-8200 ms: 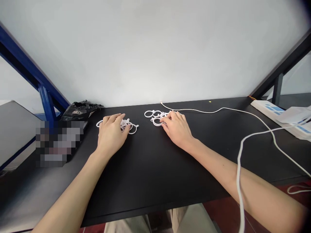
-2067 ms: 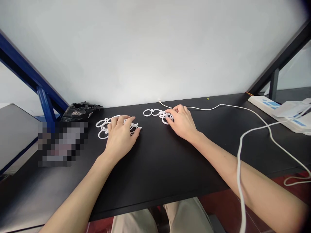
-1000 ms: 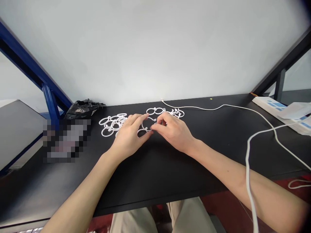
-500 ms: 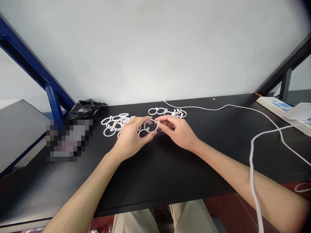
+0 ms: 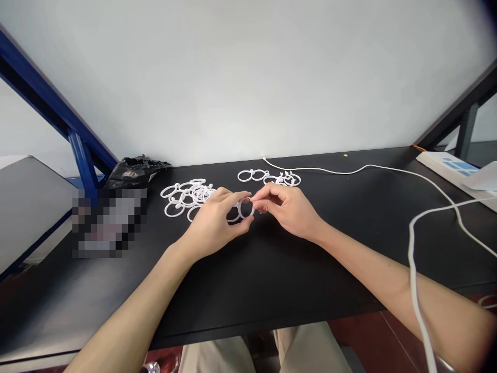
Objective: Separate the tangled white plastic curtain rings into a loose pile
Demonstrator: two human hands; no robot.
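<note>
My left hand (image 5: 215,223) and my right hand (image 5: 289,208) meet over the middle of the black table (image 5: 272,269), both pinching one white plastic ring (image 5: 245,208) between thumb and fingers. A second ring (image 5: 233,215) hangs under my left fingers, apparently linked to it. A pile of several white rings (image 5: 186,197) lies just left of my left hand. A smaller group of white rings (image 5: 272,177) lies behind my right hand near the wall.
A crumpled black plastic bag (image 5: 134,171) sits at the back left beside a blue frame post (image 5: 83,166). A white cable (image 5: 388,173) runs along the back and loops down at the right. A white and blue box (image 5: 458,173) lies far right.
Both hands left their separate ring piles and came together at the centre. They picked up a ring and now hold it slightly nearer to me, lifted off the table.
</note>
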